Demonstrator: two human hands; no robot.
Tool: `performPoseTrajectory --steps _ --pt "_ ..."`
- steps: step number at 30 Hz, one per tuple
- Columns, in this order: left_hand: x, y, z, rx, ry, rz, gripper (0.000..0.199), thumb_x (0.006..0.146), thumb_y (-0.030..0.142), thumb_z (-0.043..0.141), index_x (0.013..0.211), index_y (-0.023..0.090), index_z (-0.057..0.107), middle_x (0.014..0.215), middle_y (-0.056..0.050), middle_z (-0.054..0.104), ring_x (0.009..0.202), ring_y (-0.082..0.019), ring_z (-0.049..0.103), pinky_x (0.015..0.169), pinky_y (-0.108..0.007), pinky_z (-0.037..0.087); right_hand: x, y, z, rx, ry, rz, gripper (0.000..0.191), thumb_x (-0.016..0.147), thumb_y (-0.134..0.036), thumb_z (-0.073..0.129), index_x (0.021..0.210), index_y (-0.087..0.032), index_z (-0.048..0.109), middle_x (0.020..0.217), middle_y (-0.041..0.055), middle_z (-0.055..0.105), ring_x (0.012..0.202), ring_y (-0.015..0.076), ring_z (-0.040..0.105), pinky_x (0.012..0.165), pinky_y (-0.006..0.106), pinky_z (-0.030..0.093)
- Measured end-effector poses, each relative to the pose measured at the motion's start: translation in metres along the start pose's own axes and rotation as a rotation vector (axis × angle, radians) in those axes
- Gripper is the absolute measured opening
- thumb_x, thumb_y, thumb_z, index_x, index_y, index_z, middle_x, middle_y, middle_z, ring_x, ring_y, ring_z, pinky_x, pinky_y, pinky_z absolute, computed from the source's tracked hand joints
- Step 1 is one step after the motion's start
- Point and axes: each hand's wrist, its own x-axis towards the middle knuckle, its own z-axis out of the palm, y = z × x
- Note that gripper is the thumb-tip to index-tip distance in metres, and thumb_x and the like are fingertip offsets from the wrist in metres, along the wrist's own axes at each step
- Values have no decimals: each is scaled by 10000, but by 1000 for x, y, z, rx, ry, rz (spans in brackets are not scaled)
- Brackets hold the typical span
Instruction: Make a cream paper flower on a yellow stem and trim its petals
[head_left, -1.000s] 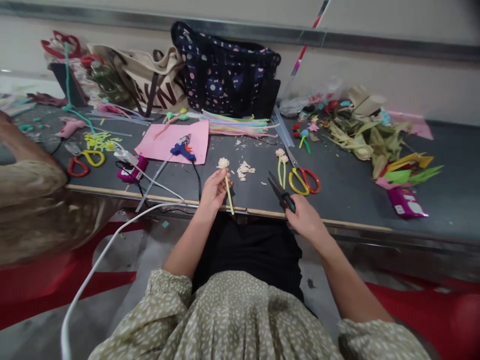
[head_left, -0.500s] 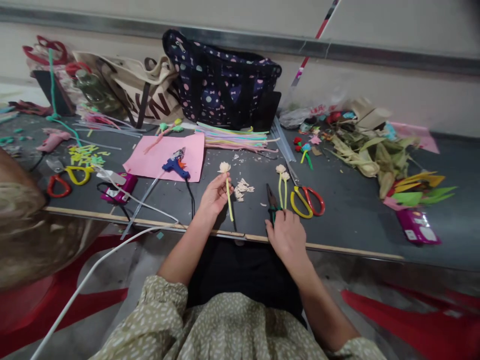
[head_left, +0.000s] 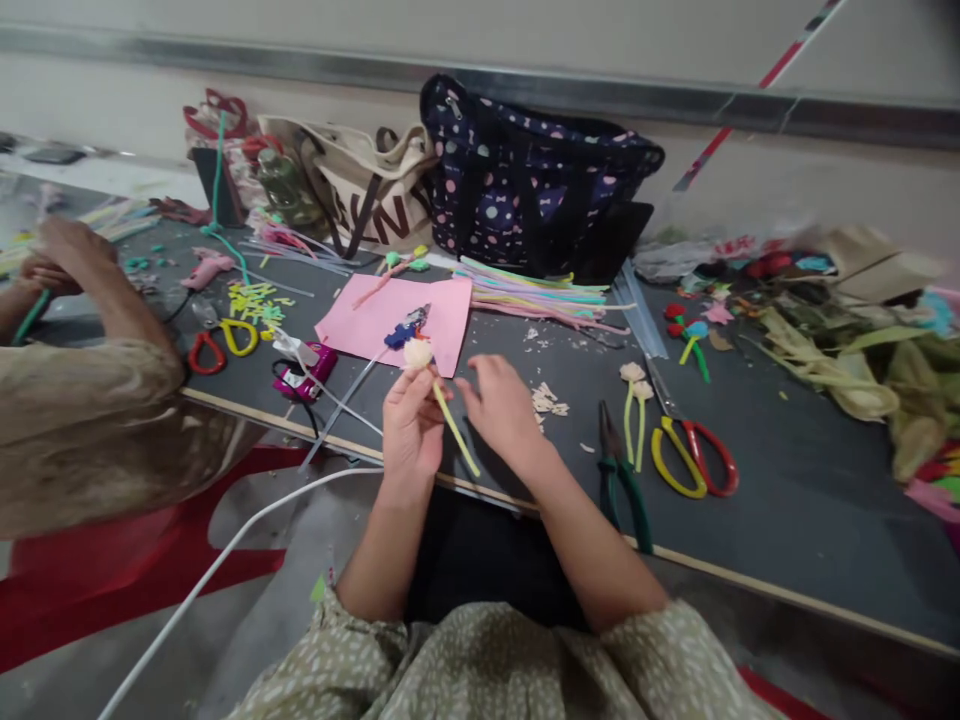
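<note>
In the head view my left hand is closed around a handmade flower, pinching it just under its cream petals. Its yellow-green stem slants down to the right. My right hand is held out beside the flower, fingers apart and nothing in them. Behind the flower head, a blue glue gun lies on pink paper, partly hidden. Cream petal scraps lie right of my right hand. Green-handled pliers rest near the table edge, beside two similar flowers.
Scissors with yellow and red handles lie at the right. Pipe cleaners are bundled before a dark patterned bag. Dried husks cover the far right. Another person's arm works at the left. A white cable crosses below the table edge.
My right hand has let go of the pliers and moved left toward the flower. The pliers now lie on the table. The camera view has turned left.
</note>
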Motion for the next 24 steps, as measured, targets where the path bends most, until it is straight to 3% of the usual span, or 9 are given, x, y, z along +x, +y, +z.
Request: performPoseTrajectory --steps 5,7,10,13,15,19,21,24 --pt "-28 12 -27 14 164 77 243 658 267 869 819 169 715 755 19 680 620 -55 604 665 -190 516 69 -46 49 -189 -128 -34 444 941 -369 615 1267 -80 529 1229 226 616 1131 350 581 912 451 500" --pt "-46 7 -34 93 122 -8 279 621 297 892 804 156 734 689 8 666 584 -64 586 608 -184 484 84 -54 63 -220 -169 0 520 911 -332 666 1309 -48 489 1245 261 613 1144 363 587 917 465 497" --pt "-67 -4 -40 141 82 -84 286 598 313 907 789 164 754 703 -5 674 598 -72 575 616 -189 470 94 -58 77 -225 -206 3 386 947 -142 549 1309 -27 480 1182 269 652 1110 346 622 899 444 494" --pt "-79 -11 -43 158 8 -86 195 655 285 876 737 165 746 761 -13 672 671 -84 586 678 -200 474 98 -53 77 -224 -211 -16 345 961 -51 402 1292 -26 494 1163 261 662 1118 325 622 912 418 479" --pt "-83 -13 -42 152 -27 -79 165 675 267 864 730 172 741 771 -13 660 717 -102 599 702 -211 476 101 -45 71 -194 -195 -17 348 969 -98 416 1304 -36 488 1195 253 644 1113 317 620 927 411 477" --pt "-85 -13 -37 133 -99 0 106 724 244 829 738 188 741 783 -16 646 748 -116 600 703 -221 462 103 -21 54 307 28 29 411 926 -167 498 1334 -119 489 1236 186 608 1002 267 654 941 432 504" --pt "-86 -12 -33 127 -118 67 79 743 227 813 754 198 740 795 -17 643 759 -121 599 706 -228 459 101 -10 46 699 94 82 365 905 -173 501 1269 -179 515 1062 90 645 806 194 663 828 389 562" --pt "-89 -11 -29 148 -156 152 55 780 213 779 765 200 727 803 -21 637 766 -126 596 719 -241 461 93 -1 35 1259 25 116 220 856 -261 623 1065 -238 559 846 -16 623 675 141 629 688 322 596"
